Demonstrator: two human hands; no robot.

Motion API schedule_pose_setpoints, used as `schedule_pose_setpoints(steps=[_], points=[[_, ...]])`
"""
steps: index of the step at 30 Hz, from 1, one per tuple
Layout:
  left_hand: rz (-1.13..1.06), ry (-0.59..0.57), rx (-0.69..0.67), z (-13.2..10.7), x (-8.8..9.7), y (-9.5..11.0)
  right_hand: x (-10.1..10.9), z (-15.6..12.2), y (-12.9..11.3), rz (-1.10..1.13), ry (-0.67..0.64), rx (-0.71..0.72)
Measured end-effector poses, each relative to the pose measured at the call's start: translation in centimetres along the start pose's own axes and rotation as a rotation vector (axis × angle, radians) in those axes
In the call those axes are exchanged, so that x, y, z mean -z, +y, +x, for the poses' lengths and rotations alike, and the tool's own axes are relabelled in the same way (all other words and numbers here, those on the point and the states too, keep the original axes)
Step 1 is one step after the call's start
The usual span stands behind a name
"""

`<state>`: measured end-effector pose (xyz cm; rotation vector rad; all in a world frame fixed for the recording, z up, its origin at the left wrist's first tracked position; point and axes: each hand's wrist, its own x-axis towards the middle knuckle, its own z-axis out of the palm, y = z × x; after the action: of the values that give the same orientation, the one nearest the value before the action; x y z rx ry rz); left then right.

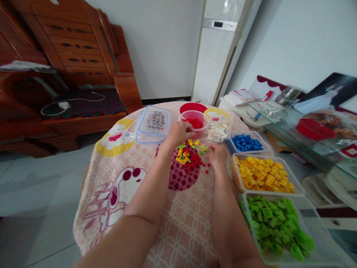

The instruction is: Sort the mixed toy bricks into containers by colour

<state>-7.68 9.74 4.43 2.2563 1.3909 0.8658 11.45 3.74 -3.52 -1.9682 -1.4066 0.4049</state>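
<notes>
My left hand (pixel 180 133) hovers at the near edge of a clear round tub (pixel 206 123) with red toy bricks (pixel 194 123) in it. Its fingers are bent together in a pinch; what they hold, if anything, is hidden. Right of a mixed pile of red, yellow and green bricks (pixel 191 158), my right hand (pixel 217 154) rests low over the cloth. Thumb and fingertips are closed there, and I cannot make out what is between them. A few loose green bricks (pixel 201 152) lie just left of the right hand. White bricks (pixel 217 132) form a heap beside the tub.
At right stand boxes of blue bricks (pixel 246 143), yellow bricks (pixel 263 173) and green bricks (pixel 279 225). Clear lids with blue rims (pixel 154 123) lie at back left. A red lid (pixel 193 107) sits behind the tub. A glass shelf (pixel 312 137) juts out at far right.
</notes>
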Motion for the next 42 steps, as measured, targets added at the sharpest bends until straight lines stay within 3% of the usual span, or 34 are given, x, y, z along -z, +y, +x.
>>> schedule_pose_setpoints(steps=[4, 7, 11, 18, 23, 27, 32, 37, 42], points=[[0.18, -0.4, -0.043, -0.3, -1.0, 0.7, 0.2, 0.1, 0.1, 0.014, -0.006, 0.025], [0.321, -0.56, -0.038, -0.5, -1.7, 1.2, 0.2, 0.2, 0.3, 0.027, -0.015, 0.034], [0.375, -0.64, -0.028, -0.7, -2.3, 1.7, -0.1, 0.3, 0.5, 0.022, -0.002, 0.036], [0.296, -0.598, -0.034, -0.7, -2.6, 1.1, 0.1, 0.2, 0.4, 0.018, -0.004, 0.039], [0.023, -0.475, 0.029, -0.4, -1.3, -0.4, 0.2, 0.1, 0.1, 0.024, -0.011, 0.024], [-0.247, -0.172, 0.157, 0.0, -0.6, -1.4, 0.1, 0.1, 0.1, 0.029, -0.009, 0.013], [-0.419, 0.19, 0.281, 0.6, -1.8, -2.2, 0.1, 0.2, 0.2, 0.033, -0.007, 0.001], [-0.537, 0.321, 0.314, 0.8, -3.4, -2.1, 0.1, 0.2, 0.2, 0.026, -0.022, 0.007], [-0.59, 0.339, 0.318, 0.7, -3.8, -1.5, 0.3, 0.1, -0.2, -0.015, -0.015, -0.005]])
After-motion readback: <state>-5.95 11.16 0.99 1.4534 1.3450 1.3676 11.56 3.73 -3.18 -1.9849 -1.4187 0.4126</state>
